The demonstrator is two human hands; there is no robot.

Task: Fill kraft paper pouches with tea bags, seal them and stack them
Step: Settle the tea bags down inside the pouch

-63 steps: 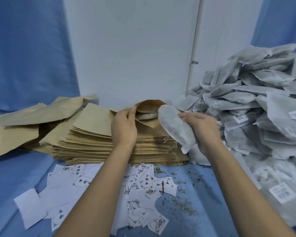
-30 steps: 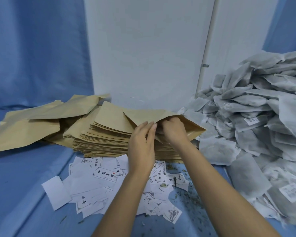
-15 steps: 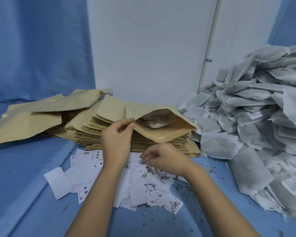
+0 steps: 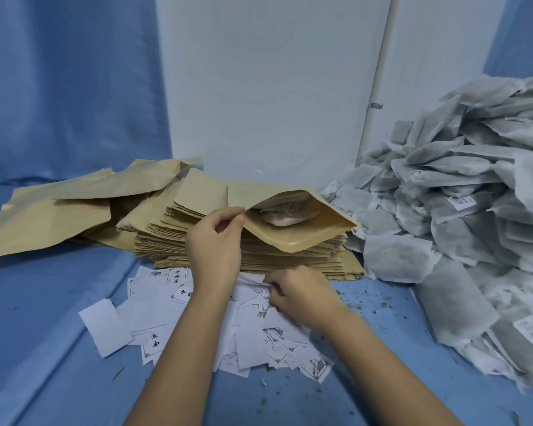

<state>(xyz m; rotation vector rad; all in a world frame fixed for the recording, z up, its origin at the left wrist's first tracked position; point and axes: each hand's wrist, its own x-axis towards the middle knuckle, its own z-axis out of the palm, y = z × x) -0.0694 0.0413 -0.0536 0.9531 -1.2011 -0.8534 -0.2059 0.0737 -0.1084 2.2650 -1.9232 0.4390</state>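
On top of the stack of flat pouches (image 4: 173,244), toward twelve o'clock from the hands, we see one kraft pouch (image 4: 305,238) lying with its mouth gaping toward the camera, and a pale tea bag (image 4: 285,215) showing inside it, well back from the lip. The left hand (image 4: 214,241) pinches the upper lip of that mouth at its nine o'clock corner, thumb and forefinger closed on the paper edge, holding it raised, while the lower lip sags over the front of the stack. The right hand (image 4: 299,295) is lower, at about five o'clock from the left one, with its knuckles up and its fingers curled down into the scatter of white paper slips (image 4: 154,309). We cannot tell whether it has a slip pinched or only touches them. The slips lie on the blue cloth (image 4: 43,302) just in front of the stack, some bearing black printed characters and some blank side up. At nine o'clock of the stack we see several loose kraft pouches (image 4: 59,216) spread flat and overlapping. At three o'clock a big heap of grey-white tea bags (image 4: 459,210) rises against the wall, touching the stack's right edge, a few with small printed labels. Bits of dry leaf (image 4: 376,305) are strewn on the cloth between the slips and the heap. Behind everything, at twelve o'clock, stands a white panel (image 4: 274,87) with a blue curtain (image 4: 68,87) at its left.
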